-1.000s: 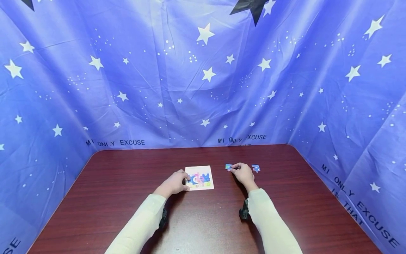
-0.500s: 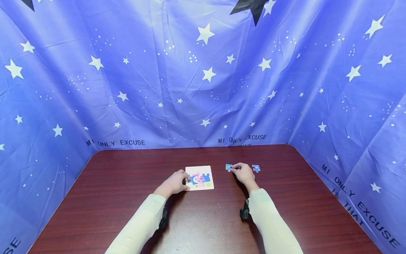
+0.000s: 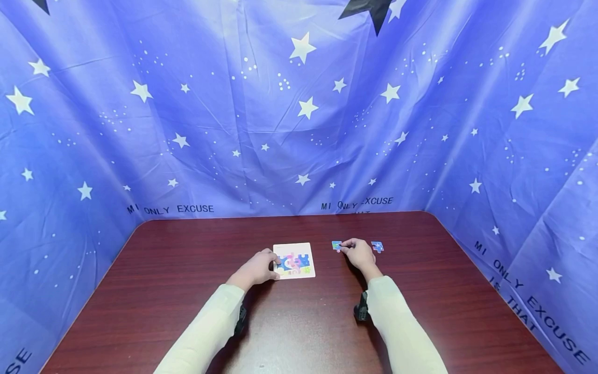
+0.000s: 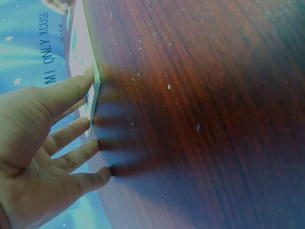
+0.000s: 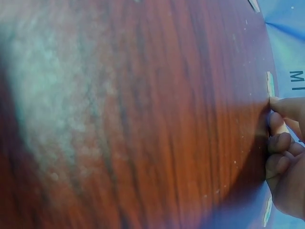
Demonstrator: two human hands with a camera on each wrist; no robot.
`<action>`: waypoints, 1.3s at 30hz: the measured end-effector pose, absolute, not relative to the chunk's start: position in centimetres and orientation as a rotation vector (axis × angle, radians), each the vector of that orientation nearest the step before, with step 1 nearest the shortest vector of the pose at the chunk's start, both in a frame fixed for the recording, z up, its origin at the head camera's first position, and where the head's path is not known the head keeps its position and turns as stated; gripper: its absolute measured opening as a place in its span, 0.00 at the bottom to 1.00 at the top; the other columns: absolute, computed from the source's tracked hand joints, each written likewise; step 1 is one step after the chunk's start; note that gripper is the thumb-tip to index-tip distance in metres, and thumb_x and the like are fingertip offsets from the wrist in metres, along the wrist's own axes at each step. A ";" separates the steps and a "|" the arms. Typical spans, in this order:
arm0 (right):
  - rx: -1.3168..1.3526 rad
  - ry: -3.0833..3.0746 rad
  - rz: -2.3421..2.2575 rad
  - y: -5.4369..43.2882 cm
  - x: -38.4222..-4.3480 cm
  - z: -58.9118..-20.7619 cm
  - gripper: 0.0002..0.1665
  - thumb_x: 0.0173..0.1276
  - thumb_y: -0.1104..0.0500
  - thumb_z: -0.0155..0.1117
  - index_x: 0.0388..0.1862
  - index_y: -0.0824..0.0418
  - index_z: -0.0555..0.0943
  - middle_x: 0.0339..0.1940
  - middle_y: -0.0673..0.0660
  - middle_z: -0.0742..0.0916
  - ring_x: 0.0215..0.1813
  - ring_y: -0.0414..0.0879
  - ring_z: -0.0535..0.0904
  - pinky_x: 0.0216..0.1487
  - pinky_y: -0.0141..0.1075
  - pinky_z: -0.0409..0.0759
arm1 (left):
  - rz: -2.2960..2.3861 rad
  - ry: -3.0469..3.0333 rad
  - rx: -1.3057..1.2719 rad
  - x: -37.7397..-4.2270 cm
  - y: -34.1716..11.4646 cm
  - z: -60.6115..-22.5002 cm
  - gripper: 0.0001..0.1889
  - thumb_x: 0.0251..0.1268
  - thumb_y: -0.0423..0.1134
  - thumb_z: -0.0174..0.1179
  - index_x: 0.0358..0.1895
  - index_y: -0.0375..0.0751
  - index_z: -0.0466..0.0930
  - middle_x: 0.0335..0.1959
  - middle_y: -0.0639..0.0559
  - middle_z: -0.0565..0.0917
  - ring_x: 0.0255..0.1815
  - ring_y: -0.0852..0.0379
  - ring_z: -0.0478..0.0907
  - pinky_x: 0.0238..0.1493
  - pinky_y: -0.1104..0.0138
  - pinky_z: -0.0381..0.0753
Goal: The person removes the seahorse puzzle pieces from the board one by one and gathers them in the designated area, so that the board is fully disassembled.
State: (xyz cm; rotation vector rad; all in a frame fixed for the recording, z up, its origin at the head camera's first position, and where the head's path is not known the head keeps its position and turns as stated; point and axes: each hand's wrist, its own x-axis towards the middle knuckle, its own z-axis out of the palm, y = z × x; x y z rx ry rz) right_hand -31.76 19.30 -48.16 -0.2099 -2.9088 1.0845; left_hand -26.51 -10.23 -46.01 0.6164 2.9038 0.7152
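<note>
From where I stand, a bright blue cloth (image 3: pixel 243 119), creased and rippling, hangs behind the bench (image 3: pixel 285 327) and down both sides of the frame. White stars (image 3: pixel 302 48) and small dots are scattered over it, with a big black star (image 3: pixel 371 13) cut off at the top, right of centre. Black lettering (image 3: pixel 195 209), "ONLY EXCUSE", runs above the bench's far edge, and larger lettering (image 3: pixel 532 291) slants down at lower right. The bench is dark reddish wood-grain with rounded far corners, shiny at bottom centre.

From the head we look forward and down, well back; wrist views, close and low, turn the table (image 3: pixel 299 332) sideways for us. Head and left wrist share the puzzle board (image 3: pixel 293 249).
</note>
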 end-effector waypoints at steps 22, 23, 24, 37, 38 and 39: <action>-0.095 -2.829 1.227 19.6 -32.0 -48.3 0.11 0.61 0.55 0.65 0.39 0.60 0.84 0.30 0.56 0.84 0.32 0.45 0.75 0.33 0.33 0.69 | 0.684 2.926 0.610 -26.4 -10.2 -46.0 0.16 0.47 0.36 0.71 0.40 0.37 0.81 0.40 0.47 0.76 0.41 0.52 0.73 0.51 0.60 0.73; -0.081 -2.818 1.242 19.5 -32.0 -48.3 0.11 0.61 0.56 0.65 0.39 0.61 0.84 0.30 0.56 0.84 0.32 0.45 0.74 0.33 0.33 0.70 | 0.684 2.927 0.610 -26.4 -10.2 -46.1 0.16 0.47 0.35 0.71 0.40 0.37 0.81 0.40 0.47 0.76 0.41 0.52 0.73 0.52 0.60 0.73; -0.063 -2.807 1.250 19.5 -32.0 -48.3 0.11 0.60 0.57 0.65 0.38 0.62 0.84 0.29 0.57 0.84 0.31 0.45 0.74 0.32 0.33 0.70 | 0.683 2.929 0.612 -26.4 -10.2 -46.1 0.16 0.46 0.35 0.71 0.40 0.37 0.81 0.40 0.47 0.76 0.41 0.52 0.73 0.52 0.59 0.73; 0.002 -2.775 1.338 18.3 -31.5 -47.3 0.11 0.60 0.60 0.65 0.39 0.64 0.82 0.22 0.53 0.82 0.21 0.40 0.72 0.25 0.31 0.71 | 0.688 2.921 0.601 -26.5 -10.2 -46.1 0.16 0.47 0.36 0.71 0.41 0.37 0.81 0.41 0.47 0.76 0.42 0.51 0.73 0.53 0.59 0.73; 0.011 -2.773 1.358 18.2 -31.4 -47.3 0.11 0.60 0.60 0.65 0.40 0.64 0.82 0.21 0.53 0.81 0.20 0.40 0.72 0.23 0.31 0.72 | 0.692 2.922 0.600 -26.4 -10.3 -46.1 0.16 0.47 0.36 0.71 0.40 0.37 0.81 0.41 0.47 0.76 0.42 0.51 0.73 0.53 0.59 0.73; 0.026 -2.768 1.381 18.1 -31.4 -47.3 0.11 0.60 0.60 0.65 0.40 0.65 0.82 0.21 0.53 0.81 0.19 0.40 0.72 0.23 0.31 0.72 | 0.696 2.922 0.601 -26.4 -10.3 -46.1 0.16 0.46 0.35 0.71 0.40 0.37 0.80 0.41 0.46 0.76 0.42 0.51 0.73 0.53 0.59 0.73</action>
